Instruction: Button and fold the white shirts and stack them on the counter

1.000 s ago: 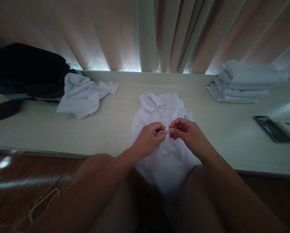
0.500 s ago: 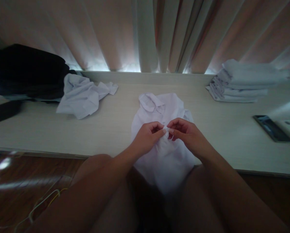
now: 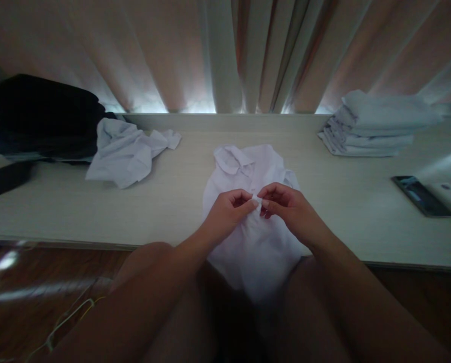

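A white collared shirt (image 3: 265,161) lies front up before me, its collar toward the curtain and its lower part hanging over the table edge onto my lap. My left hand (image 3: 233,209) pinches the front placket between thumb and fingers. Just beside it, my right hand (image 3: 283,204) pinches the same strip of cloth, the fingertips of both hands nearly touching. Whether a button sits between the fingertips is too small to make out. Above my hands the placket runs up to the collar.
On the pale table (image 3: 172,201), a crumpled white garment (image 3: 125,151) lies at left against a black pile of cloth (image 3: 40,116). Folded white garments (image 3: 380,123) are stacked at back right, near a phone (image 3: 422,196). A curtain (image 3: 225,55) hangs behind. Cables (image 3: 70,315) lie on the floor.
The view has shifted very slightly. Both hands keep their pinch on the shirt's placket, with hardly any movement of the fingers.
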Demonstrator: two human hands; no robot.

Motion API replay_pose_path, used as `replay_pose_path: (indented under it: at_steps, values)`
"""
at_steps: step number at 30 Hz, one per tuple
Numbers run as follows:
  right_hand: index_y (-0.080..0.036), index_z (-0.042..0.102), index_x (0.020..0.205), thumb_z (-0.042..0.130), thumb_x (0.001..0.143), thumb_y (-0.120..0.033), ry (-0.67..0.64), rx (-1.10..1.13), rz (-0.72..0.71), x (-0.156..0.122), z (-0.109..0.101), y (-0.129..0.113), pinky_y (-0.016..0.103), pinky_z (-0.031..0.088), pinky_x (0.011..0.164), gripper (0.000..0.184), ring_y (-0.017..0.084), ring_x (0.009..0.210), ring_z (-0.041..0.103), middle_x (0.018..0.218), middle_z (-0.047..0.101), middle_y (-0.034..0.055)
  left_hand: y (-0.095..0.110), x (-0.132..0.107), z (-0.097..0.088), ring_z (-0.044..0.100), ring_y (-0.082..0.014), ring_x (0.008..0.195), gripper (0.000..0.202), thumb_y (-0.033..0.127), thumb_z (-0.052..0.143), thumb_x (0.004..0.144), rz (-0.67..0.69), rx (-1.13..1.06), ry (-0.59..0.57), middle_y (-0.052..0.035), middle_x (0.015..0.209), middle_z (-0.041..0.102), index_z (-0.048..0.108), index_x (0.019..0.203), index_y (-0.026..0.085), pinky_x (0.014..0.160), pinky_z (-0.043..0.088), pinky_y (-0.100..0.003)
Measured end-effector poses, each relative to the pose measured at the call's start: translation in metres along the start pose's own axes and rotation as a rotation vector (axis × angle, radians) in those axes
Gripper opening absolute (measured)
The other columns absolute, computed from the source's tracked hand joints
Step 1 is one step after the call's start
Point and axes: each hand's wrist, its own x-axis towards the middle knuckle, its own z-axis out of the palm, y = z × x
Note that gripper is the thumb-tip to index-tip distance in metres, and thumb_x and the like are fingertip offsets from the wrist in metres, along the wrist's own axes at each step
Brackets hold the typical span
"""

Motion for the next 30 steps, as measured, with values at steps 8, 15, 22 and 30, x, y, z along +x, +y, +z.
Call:
replay_pose_path:
  at_steps: [8,15,22,30]
  values:
    - [-0.021,0.056,0.091,0.068,0.082,-0.045,0.112,0.002,0.202,0.001,0.003,0.004,0.031,0.048,0.065,0.028,0.016,0.069,0.062,0.075,0.064,0.0003,-0.003,0.002,0.000,0.050,-0.0109,0.063,0.017,0.032,0.066,0.080,-0.073,-0.090,0.047,0.0025,0.069,0.059,0.063,0.073,0.017,0.060,0.038,-0.023]
    - [-0.019,0.059,0.072,0.059,0.086,-0.045,0.025,0.133,0.208,0.001,0.010,0.005,0.029,0.041,0.064,0.030,0.014,0.068,0.052,0.071,0.057,-0.0004,-0.001,0.003,-0.001,0.043,-0.0091,0.057,0.019,0.033,0.065,0.081,-0.077,-0.104,0.048,0.0039,0.063,0.054,0.062,0.072,0.016,0.056,0.034,-0.023]
    - [-0.020,0.058,0.069,0.060,0.084,-0.038,0.093,0.115,0.141,0.003,0.012,0.006,0.029,0.040,0.063,0.024,0.014,0.065,0.050,0.067,0.056,-0.0009,-0.002,0.003,0.000,0.046,-0.0094,0.060,0.020,0.033,0.068,0.080,-0.095,-0.134,0.070,0.0027,0.066,0.057,0.062,0.071,0.016,0.057,0.034,-0.023]
    - [-0.020,0.058,0.068,0.058,0.082,-0.035,0.142,0.009,0.103,0.005,0.011,0.009,0.029,0.038,0.061,0.021,0.013,0.061,0.048,0.063,0.056,-0.0013,-0.013,0.004,0.001,0.050,-0.0093,0.061,0.026,0.040,0.069,0.080,-0.164,-0.294,0.039,0.0029,0.068,0.055,0.059,0.074,0.017,0.059,0.038,-0.023]
